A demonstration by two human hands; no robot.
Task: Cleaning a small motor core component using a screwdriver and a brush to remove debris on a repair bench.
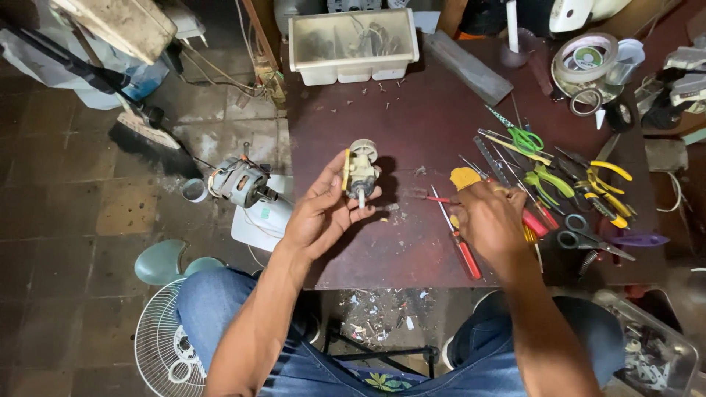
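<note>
A small cream-and-yellow gearbox part (360, 173), round wheel on top and thin shaft below, stands upright, long axis vertical, shaft pointing down. The left hand (320, 217) holds it above the dark worktop (426, 125), grip closed around it. The right hand (491, 220) rests by a red-handled screwdriver (460, 246); I cannot tell its grip.

I see a dark reddish-brown worktable (441, 110) standing on a floor of worn, stained grey-brown tiles (66, 191), dim and evenly lit. At the table's far edge sits a cloudy plastic bin (353, 44), with rolls of tape (588, 62) toward its far right corner. On the floor off the table's left edge I make out an electric motor (239, 181), a broom (143, 129), and a white fan grille (165, 342) nearer me.
</note>
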